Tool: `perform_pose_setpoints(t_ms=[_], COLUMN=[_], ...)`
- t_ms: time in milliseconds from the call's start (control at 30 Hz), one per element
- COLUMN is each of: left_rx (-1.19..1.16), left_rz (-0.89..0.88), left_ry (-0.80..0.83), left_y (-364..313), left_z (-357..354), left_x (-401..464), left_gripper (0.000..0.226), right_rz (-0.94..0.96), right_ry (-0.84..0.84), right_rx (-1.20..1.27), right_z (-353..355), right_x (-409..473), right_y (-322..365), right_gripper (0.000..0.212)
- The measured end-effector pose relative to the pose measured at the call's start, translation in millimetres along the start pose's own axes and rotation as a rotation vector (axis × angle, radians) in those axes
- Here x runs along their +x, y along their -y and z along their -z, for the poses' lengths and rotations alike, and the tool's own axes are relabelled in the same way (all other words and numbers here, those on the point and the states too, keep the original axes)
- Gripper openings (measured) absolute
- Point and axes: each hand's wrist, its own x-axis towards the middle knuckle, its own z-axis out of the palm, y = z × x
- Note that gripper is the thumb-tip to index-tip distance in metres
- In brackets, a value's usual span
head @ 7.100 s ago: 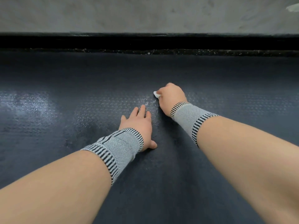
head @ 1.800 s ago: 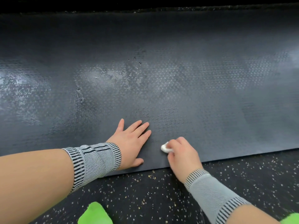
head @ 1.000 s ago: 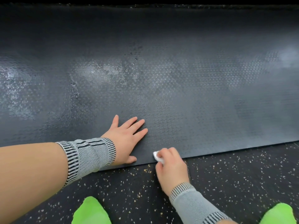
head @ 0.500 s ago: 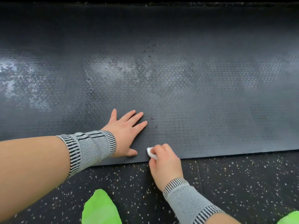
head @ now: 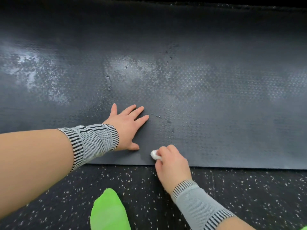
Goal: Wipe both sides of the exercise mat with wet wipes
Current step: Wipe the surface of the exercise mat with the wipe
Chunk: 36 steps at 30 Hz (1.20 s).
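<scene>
Head view: my right hand point(head: 172, 165) pinches a balled wet wipe point(head: 155, 155) against the exercise mat point(head: 216, 113) just inside its near edge, while my left hand point(head: 127, 127) lies flat and released on the mat beside it. Wet sheen patches beyond my left hand suggest this face is largely wiped; the underside, I judge, remains. Right of the wipe the mat runs unobstructed, and speckled floor point(head: 249, 196) lies below the edge.
</scene>
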Motion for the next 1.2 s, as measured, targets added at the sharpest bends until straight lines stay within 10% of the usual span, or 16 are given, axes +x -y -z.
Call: perform_pose_setpoints(t_ms=[167, 367, 600, 800, 1033, 1200], left_rx=[-0.005, -0.007, -0.037, -0.051, -0.052, -0.045], left_rz=[0.012, 0.003, 0.008, 0.042, 0.079, 0.074], left_ry=[-0.008, -0.003, -0.014, -0.055, -0.032, -0.042], left_y=[3, 2, 5, 9, 18, 18], left_z=[-7, -3, -7, 1, -2, 0], left_x=[-4, -3, -6, -1, 1, 2], left_gripper=[0.107, 0.108, 0.098, 0.094, 0.094, 0.096], right_rz=[-0.305, 0.181, -0.329, 0.189, -0.289, -0.007], right_ry=[-0.208, -0.022, -0.292, 0.015, -0.249, -0.034], right_rx=[0.023, 0.015, 0.013, -0.035, 0.007, -0.062], right_z=[27, -10, 42, -8, 49, 13], right_x=[15, -8, 43, 19, 68, 45], right_y=[-34, 29, -44, 25, -36, 23], right_gripper=[0.013, 0.022, 0.019, 0.023, 0.021, 0.025])
